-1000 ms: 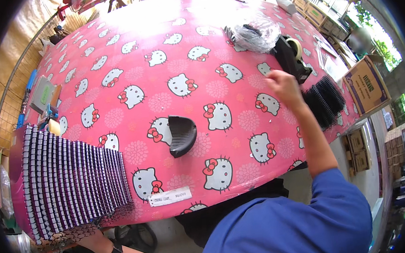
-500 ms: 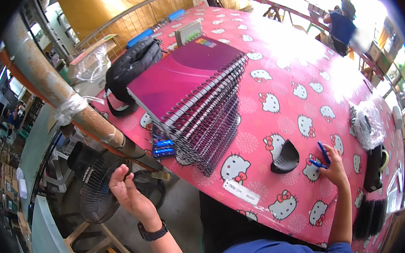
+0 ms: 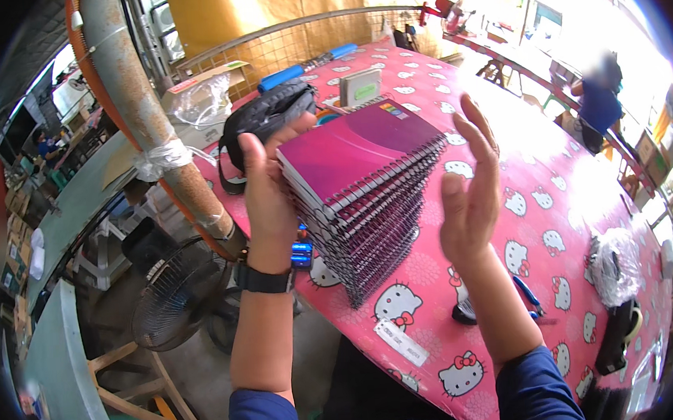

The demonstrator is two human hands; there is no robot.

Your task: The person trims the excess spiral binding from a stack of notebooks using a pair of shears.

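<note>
A tall stack of spiral-bound notebooks [image 3: 363,149] with purple-pink covers stands on the table, black coils facing me. Flat along its left side lies my left hand [image 3: 271,195], thumb up and fingers stretched out, partly behind the corner of the stack. My right hand [image 3: 469,189] is raised beside the right side, fingers extended, with a gap to the coils. Neither hand holds anything. Blue-handled pliers [image 3: 528,296] lie on the table beyond my right forearm. A black curved piece [image 3: 464,312] is mostly hidden by that forearm.
The pink table [image 3: 473,376] has a printed cover. A black bag [image 3: 271,113] sits behind the stack, and a white label strip [image 3: 402,342] in front. A rusty pole [image 3: 142,106] and a fan [image 3: 180,291] stand left. A plastic-wrapped bundle [image 3: 615,267] lies right.
My right hand has let go of the pliers and moved up and left beside the notebooks. My left hand has come up and right to the stack's left side. The view has shifted.
</note>
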